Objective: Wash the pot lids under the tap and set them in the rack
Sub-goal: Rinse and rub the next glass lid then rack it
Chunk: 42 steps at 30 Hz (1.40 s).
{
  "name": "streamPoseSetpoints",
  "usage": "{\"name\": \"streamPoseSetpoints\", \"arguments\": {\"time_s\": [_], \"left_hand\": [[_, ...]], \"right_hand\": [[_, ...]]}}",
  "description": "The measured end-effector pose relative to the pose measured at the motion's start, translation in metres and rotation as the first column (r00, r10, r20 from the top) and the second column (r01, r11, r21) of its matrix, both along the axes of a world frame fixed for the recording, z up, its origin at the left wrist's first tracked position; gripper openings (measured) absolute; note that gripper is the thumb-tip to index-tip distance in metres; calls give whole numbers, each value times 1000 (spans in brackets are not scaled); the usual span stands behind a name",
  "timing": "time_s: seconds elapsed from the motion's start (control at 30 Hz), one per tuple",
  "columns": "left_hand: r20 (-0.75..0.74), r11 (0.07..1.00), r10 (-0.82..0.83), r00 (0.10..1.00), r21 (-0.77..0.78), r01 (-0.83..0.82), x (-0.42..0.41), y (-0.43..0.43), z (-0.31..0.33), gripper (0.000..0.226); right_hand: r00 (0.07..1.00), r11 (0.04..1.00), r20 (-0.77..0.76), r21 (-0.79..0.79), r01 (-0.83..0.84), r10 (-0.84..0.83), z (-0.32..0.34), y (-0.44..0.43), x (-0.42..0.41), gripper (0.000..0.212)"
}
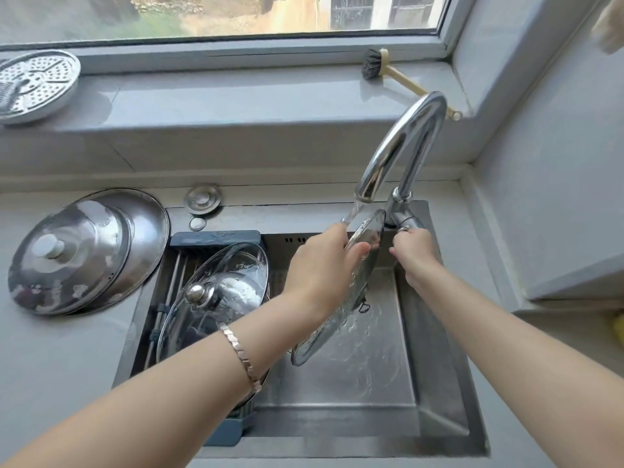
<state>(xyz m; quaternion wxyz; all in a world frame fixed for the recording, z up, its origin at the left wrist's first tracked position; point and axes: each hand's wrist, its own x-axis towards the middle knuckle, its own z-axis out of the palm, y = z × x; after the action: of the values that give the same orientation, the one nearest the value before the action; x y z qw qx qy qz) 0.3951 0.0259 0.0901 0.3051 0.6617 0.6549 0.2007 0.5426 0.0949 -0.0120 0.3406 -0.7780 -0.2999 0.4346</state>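
My left hand (pixel 320 265) grips a glass pot lid (pixel 337 319) by its upper part and holds it tilted on edge over the sink, under the running stream from the chrome tap (pixel 398 150). My right hand (pixel 413 253) grips the tap's lever at the base of the spout. Two glass lids (pixel 219 298) lean in the blue-framed rack (pixel 216 238) across the sink's left side. Stacked steel lids (pixel 87 251) lie on the counter to the left.
The steel sink (pixel 435 383) has water on its floor. A perforated steamer plate (pixel 33 86) rests on the windowsill at left and a dish brush (pixel 388 70) lies on the sill at right. A round drain stopper (pixel 203 199) sits behind the rack.
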Motion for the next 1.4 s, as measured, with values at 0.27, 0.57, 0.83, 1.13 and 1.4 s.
{"name": "streamPoseSetpoints", "arguments": {"time_s": [0.27,0.57,0.83,1.13,1.4], "left_hand": [[145,989,148,978,-25,-146,-28,-4,-1,38],[267,980,198,943,-66,-187,-42,-18,25,34],[319,969,242,916,-28,-247,-61,-40,35,33],[399,979,202,894,-70,-190,-99,-49,51,53],[343,911,375,861,-307,-274,-141,-82,13,52]], "right_hand": [[879,875,12,-104,-474,477,17,-50,-2,47],[764,759,-59,-85,-645,642,20,-126,-46,14],[875,886,-139,95,-454,464,37,-139,-64,35],[816,951,-501,246,-186,289,53,-144,-70,43],[821,939,-478,290,-187,312,68,-144,-70,39]]}}
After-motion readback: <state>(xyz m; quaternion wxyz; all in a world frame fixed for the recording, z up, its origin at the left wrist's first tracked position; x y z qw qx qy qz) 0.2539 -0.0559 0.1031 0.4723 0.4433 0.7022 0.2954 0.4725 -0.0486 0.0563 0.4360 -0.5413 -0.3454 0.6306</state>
